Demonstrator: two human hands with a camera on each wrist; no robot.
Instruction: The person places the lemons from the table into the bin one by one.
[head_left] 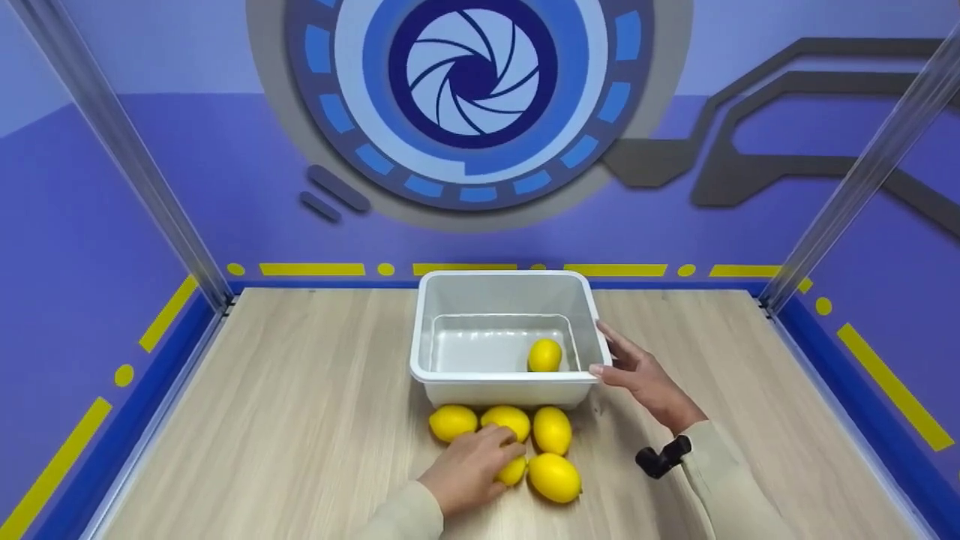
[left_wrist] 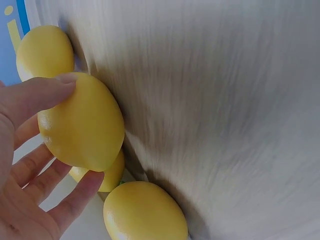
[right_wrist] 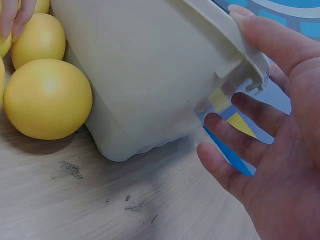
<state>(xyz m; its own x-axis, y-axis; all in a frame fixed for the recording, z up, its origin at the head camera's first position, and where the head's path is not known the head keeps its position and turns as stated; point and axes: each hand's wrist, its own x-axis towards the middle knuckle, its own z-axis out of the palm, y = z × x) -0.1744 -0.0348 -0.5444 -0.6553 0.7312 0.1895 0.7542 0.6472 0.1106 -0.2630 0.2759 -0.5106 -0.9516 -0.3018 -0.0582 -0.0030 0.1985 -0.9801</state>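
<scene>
"Anything dicey on my feed?"
"White tub (head_left: 495, 394): right hand (head_left: 651, 388) pinches its rim. Left hand (head_left: 468, 468) grips a lemon (left_wrist: 84, 125) out front, four loose lemons (head_left: 555, 478) nearby, another lemon (head_left: 544, 355) inside. I reckon a sloppy lift nudges neighbours rolling."

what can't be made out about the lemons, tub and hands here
- Head: the left hand partly hides the yellow oval lemon it grips.
- Left wrist: the bottom edge cuts off the lowest lemon.
- Right wrist: the outer wall of the white rectangular plastic tub hides its inside, including the lemon inside.
- Right wrist: the frame edge crops the left hand to its fingers.
</scene>
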